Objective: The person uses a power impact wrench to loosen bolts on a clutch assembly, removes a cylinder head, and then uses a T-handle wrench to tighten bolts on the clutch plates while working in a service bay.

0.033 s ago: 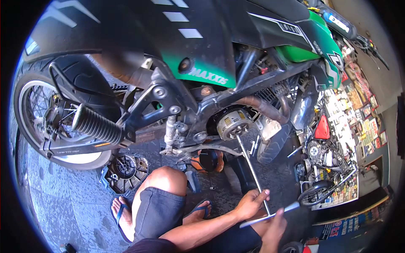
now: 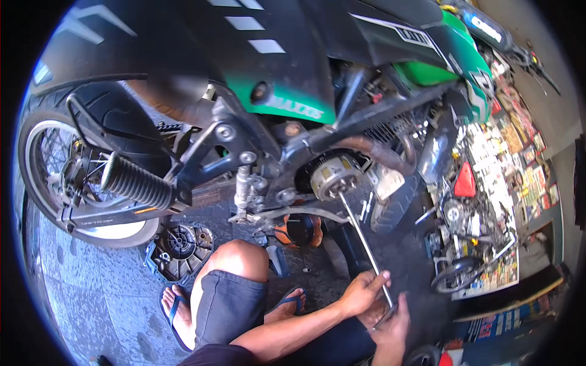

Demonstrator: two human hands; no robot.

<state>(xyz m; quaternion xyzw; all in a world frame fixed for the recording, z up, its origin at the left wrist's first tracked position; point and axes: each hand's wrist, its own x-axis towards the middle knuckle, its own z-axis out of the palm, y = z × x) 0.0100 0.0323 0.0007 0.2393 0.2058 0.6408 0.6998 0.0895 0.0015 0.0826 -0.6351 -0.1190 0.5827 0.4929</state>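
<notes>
A long silver T-handle wrench (image 2: 361, 236) slants from the exposed clutch basket (image 2: 332, 180) on the motorcycle's engine down toward me. Its far tip meets the front face of the clutch, among the bolt posts. My left hand (image 2: 361, 295) is closed around the lower shaft, thumb pointing up along it. My right hand (image 2: 394, 323), slightly blurred, is at the crossbar end with its fingers curled about the bar. Part of the crossbar is hidden by that hand. The round engine cover (image 2: 178, 245) lies on the floor to the left, inner side up.
The motorcycle's footpeg (image 2: 137, 183) and a pedal lever (image 2: 305, 211) stick out near the clutch. Below lie an orange and black object (image 2: 299, 230) and a small socket-like piece (image 2: 306, 266). Another motorcycle (image 2: 467, 229) stands at the right by a sticker-covered wall.
The crossbar has turned from lying crosswise to a steeper angle, and my right hand has come in around it. My left hand stays on the shaft. The view has shifted slightly.
</notes>
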